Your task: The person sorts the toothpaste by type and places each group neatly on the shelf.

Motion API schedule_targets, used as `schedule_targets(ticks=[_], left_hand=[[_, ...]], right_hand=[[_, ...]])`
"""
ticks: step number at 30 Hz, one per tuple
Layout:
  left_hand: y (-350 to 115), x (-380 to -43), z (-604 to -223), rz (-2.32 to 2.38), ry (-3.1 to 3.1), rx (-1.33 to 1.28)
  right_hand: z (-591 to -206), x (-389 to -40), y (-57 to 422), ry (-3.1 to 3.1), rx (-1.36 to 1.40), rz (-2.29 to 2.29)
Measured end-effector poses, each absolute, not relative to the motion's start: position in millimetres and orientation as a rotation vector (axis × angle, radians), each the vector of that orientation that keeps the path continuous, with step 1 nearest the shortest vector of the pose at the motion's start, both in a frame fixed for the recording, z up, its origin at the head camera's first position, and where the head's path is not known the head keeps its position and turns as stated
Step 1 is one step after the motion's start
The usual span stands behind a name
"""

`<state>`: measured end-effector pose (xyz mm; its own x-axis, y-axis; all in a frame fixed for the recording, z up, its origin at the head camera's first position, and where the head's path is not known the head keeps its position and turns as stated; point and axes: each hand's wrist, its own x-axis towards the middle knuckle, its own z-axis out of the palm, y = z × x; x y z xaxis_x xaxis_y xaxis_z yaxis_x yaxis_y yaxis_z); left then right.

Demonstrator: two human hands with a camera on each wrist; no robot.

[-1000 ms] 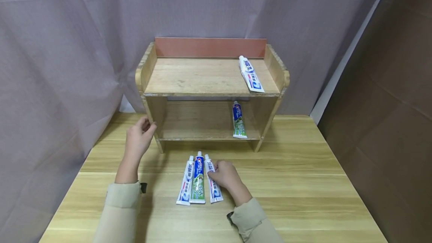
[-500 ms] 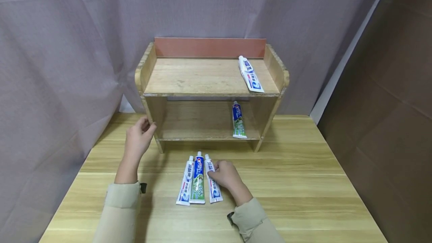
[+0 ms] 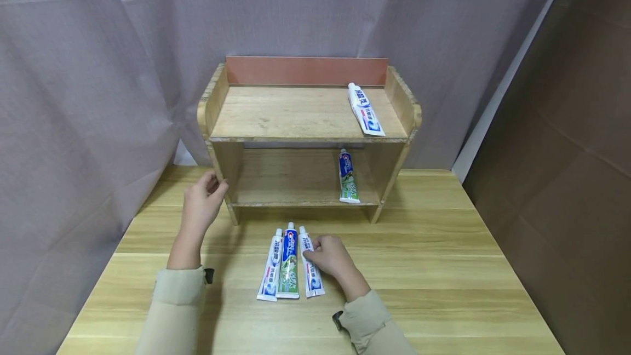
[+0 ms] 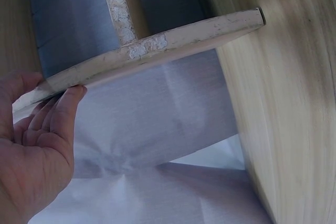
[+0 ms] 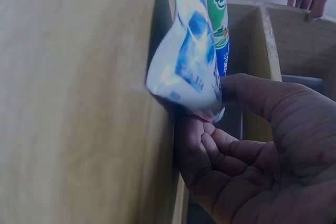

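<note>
My left hand (image 3: 203,201) grips the left side panel of the small wooden shelf (image 3: 276,172). In the left wrist view, thumb and fingertips pinch the worn edge of that side panel (image 4: 147,46). On the table, my right hand (image 3: 331,258) pinches a white toothpaste tube (image 3: 313,280) by its right side. The right wrist view has this white tube (image 5: 194,51) between thumb and fingers. Left of it lie a blue-green toothpaste tube (image 3: 289,267) and another white toothpaste tube (image 3: 271,274), side by side, caps pointing at the shelf.
A white toothpaste tube (image 3: 366,111) lies on the upper shelf at right. Below it, a blue-green tube (image 3: 348,178) lies on the lower shelf. Grey cloth (image 3: 296,10) hangs behind, and brown cloth (image 3: 567,125) stands at the right of the wooden table (image 3: 443,267).
</note>
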<state>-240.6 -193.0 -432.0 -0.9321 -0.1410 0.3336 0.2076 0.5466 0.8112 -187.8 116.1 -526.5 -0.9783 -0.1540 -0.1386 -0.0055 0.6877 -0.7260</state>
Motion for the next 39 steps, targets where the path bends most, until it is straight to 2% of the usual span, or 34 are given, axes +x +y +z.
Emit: schedule_targets(ticks=[39], left_hand=[[-193, -240, -432, -1.347, -2.419, -0.056]], right_hand=[[-526, -186, 129, 2.617, -0.125, -1.287]])
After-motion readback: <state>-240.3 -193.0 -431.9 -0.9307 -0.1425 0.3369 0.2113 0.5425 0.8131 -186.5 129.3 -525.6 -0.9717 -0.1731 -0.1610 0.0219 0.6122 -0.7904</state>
